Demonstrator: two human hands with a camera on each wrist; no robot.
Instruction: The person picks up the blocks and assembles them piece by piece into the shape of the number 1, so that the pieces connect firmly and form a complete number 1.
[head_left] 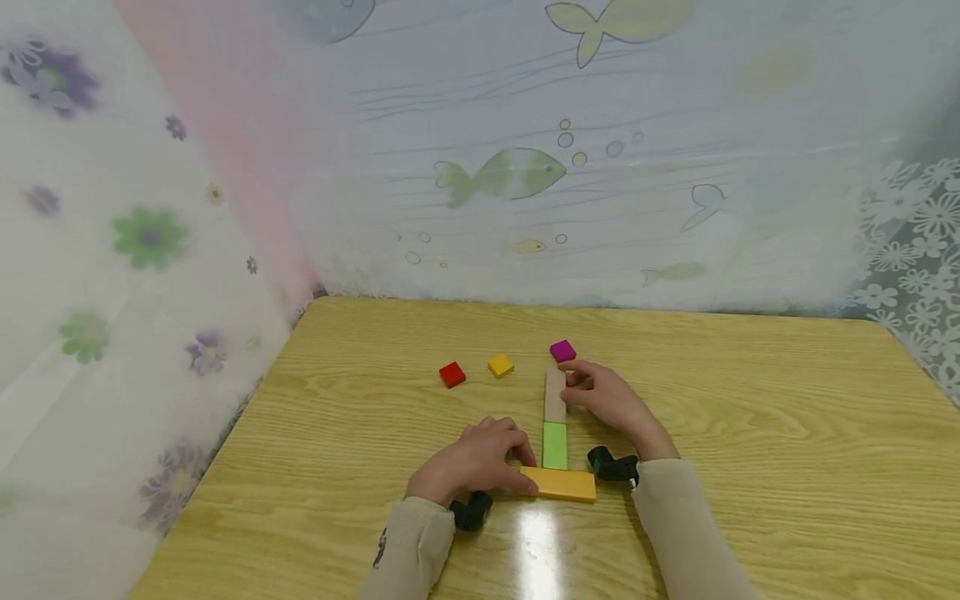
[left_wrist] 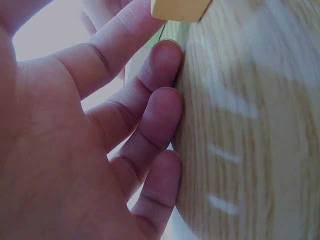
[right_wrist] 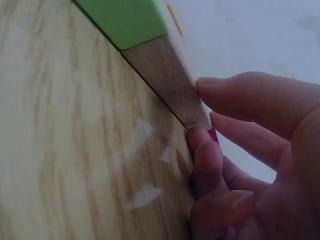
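Observation:
A long yellow-orange block (head_left: 566,485) lies crosswise on the table, and my left hand (head_left: 480,458) pinches its left end between thumb and index finger. The other left fingers rest fingertips-down on the wood in the left wrist view. A green block (head_left: 555,446) runs away from the orange block's middle, with a plain wooden block (head_left: 554,398) in line at its far end. My right hand (head_left: 603,396) holds the wooden block, thumb on its right side and index finger at the far end. Just beyond sits a small magenta block (head_left: 562,352).
A small red block (head_left: 452,375) and a small yellow block (head_left: 500,365) lie farther back on the left. Black wrist devices (head_left: 472,511) sit beside both wrists. A fish-patterned curtain (head_left: 480,250) hangs along the back edge of the table (head_left: 787,417).

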